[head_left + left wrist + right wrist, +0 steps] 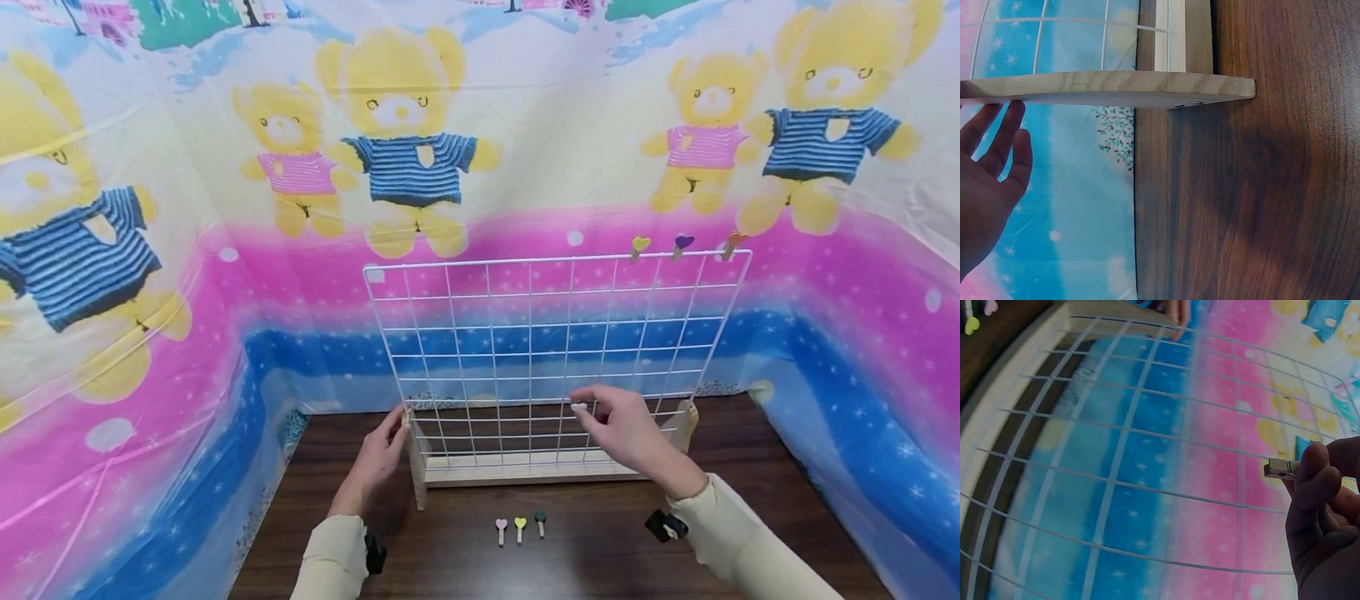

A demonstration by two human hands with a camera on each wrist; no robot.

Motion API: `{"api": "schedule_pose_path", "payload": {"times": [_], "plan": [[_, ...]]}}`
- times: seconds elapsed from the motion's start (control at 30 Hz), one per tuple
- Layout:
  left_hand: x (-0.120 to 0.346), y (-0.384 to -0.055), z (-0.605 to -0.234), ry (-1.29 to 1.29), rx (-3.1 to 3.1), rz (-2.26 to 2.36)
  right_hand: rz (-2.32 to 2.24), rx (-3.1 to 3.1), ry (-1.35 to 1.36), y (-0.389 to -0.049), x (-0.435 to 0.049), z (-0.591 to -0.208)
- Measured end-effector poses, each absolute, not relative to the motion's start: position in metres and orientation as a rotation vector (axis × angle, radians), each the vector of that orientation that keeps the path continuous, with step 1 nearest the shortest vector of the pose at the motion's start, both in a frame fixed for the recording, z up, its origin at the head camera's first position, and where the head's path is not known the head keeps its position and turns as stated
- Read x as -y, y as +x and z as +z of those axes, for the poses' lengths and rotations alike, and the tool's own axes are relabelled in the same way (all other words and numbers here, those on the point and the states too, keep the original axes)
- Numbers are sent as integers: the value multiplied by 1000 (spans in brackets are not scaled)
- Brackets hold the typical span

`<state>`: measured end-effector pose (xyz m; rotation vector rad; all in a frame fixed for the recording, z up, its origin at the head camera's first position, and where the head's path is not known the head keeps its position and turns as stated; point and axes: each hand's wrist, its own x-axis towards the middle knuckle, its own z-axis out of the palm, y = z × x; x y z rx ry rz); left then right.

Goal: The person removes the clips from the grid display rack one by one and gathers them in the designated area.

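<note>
My right hand [618, 425] pinches a small wooden clothespin [1280, 468] between thumb and fingers, in front of the white wire grid [551, 354]. In the head view a whitish heart end shows at its fingertips. The clothespin's jaw end sticks out from the fingers, apart from the wires in the right wrist view. At the grid's left side, my left hand [378, 457] holds the upper end of the wooden stand's side post [1110, 84]. Three of its fingers [1013, 128] reach the post's outer face in the left wrist view; its thumb is hidden there.
Yellow, purple and orange heart clothespins [683, 244] are clipped on the grid's top right edge. Pink, yellow and green heart clothespins [521, 530] lie in a row on the dark wooden table [450, 558], before the stand's base board [525, 477]. A bear-print cloth [555, 150] hangs behind.
</note>
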<state>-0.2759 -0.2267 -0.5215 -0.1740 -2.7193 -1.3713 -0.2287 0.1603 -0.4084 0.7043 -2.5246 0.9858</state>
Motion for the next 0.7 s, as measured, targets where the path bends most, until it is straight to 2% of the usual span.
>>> {"api": "schedule_pose_path", "payload": {"times": [0.33, 0.7], "plan": [[227, -275, -522, -166, 2731, -1371, 1065, 2742, 644, -227, -156, -469], [226, -276, -521, -172, 2727, -1378, 1021, 2682, 801, -233, -160, -533]]}}
